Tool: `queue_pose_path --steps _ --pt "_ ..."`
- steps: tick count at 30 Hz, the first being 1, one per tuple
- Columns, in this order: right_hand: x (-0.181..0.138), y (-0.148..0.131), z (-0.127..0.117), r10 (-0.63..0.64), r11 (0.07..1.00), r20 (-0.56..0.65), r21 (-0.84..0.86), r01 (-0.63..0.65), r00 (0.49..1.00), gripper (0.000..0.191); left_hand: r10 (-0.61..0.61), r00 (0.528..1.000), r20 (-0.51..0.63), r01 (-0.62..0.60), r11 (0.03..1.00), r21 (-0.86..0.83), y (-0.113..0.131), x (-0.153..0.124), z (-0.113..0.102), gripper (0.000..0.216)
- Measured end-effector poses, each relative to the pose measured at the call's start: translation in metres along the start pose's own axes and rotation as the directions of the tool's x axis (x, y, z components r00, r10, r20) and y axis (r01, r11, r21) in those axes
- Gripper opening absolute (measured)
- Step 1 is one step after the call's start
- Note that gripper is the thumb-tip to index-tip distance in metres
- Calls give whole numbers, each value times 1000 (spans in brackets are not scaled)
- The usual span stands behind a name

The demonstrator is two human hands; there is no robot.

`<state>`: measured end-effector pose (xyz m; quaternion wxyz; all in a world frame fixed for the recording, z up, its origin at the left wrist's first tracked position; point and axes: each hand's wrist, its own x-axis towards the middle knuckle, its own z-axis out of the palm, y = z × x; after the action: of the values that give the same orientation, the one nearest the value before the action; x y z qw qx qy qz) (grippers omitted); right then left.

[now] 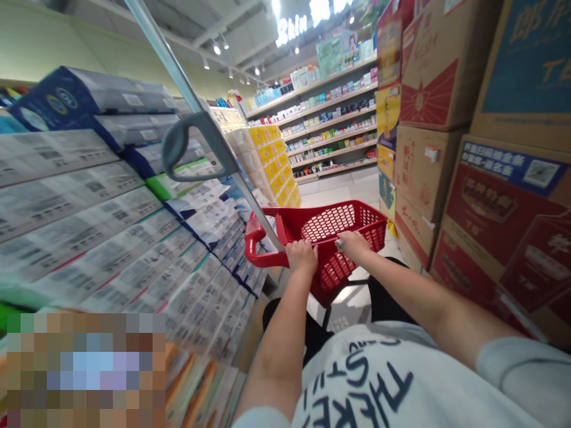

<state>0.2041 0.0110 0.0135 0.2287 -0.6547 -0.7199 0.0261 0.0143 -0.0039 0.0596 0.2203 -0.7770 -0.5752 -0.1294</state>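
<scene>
- Filling the left half of the frame: stacked tissue packs (89, 238), white and blue, running from upper left down toward the lower centre; none taken off the stack by either hand.
- Rising along the right edge: cardboard cartons (450, 119), red and brown, piled high, untouched.
- Receding at upper centre: store shelves (330, 119) lined with small goods, well apart from the hands.
- Sitting at centre frame, between tissue stack and cartons: red shopping basket (334, 232), mesh walls showing bare, nothing visible inside as far as can be seen; judged as loading not yet begun.
- Crossing diagonally from top centre down to the basket: grey pull handle (196, 125), loop grip at upper left, unheld.
- Gripping the basket's near rim: left hand (301, 255), fingers curled shut over the red edge.
- Resting just beside it, right of centre: right hand (354, 245), closed over the same rim, something small and pale perhaps pinched in it; cannot tell what.
</scene>
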Motion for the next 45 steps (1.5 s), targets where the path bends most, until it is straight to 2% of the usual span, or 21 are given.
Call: queue_pose_path --steps 3,9,11,14,15,16,18,20,21,24,25,29,37,39,42,45 --pt "-1 -4 -1 40 999 -2 -1 -40 999 30 2 1000 -8 -2 1000 0 0 0 1 36" --pt "-5 0 0 -10 998 30 60 8 1000 34 9 1000 -22 -8 1000 16 -1 -1 1 37" --pt "-1 -1 -8 23 997 80 72 -29 997 31 7 1000 -14 -7 1000 12 -1 -1 1 36" --pt "8 -10 -30 140 986 141 70 -151 980 26 3 1000 2 -3 1000 4 0 0 0 37" --pt "11 -15 -39 180 979 128 69 -190 975 27 0 1000 6 0 1000 2 1 1 0 37" --pt "14 -21 -46 199 977 52 72 -203 979 32 -1 1000 12 1 1000 -1 1 1 0 37" --pt "16 -32 -53 138 988 -117 90 -128 984 46 -2 1000 29 2 1000 -11 2 3 -1 36" --pt "13 -39 -48 4 996 -222 88 16 975 52 0 999 45 1 1000 -23 3 3 -2 36" --pt "10 -40 -40 -78 992 -224 77 97 972 51 -1 999 50 2 1000 -27 3 3 -2 35" --pt "1 -36 -8 -299 951 -99 46 304 949 44 -2 999 41 3 1000 -28 3 2 -3 34" --pt "-2 -32 2 -316 946 -95 43 321 944 47 -1 999 35 2 1000 -28 3 2 -2 33" --pt "-3 -17 21 -313 946 -94 61 319 945 49 9 1000 12 -9 1000 -18 3 -1 -2 36" --pt "1 11 15 -226 972 -75 46 230 971 53 3 999 40 -3 1000 -2 4 0 -5 34" --pt "0 4 10 -172 983 -52 52 174 984 49 0 999 35 0 1000 2 4 1 -4 34" --pt "-1 -20 1 -95 994 -3 60 95 996 37 -4 1000 12 4 1000 0 3 1 -3 35" --pt "-4 -48 -2 -175 978 -8 110 175 985 38 5 1000 10 -4 1000 -22 2 0 -2 28"
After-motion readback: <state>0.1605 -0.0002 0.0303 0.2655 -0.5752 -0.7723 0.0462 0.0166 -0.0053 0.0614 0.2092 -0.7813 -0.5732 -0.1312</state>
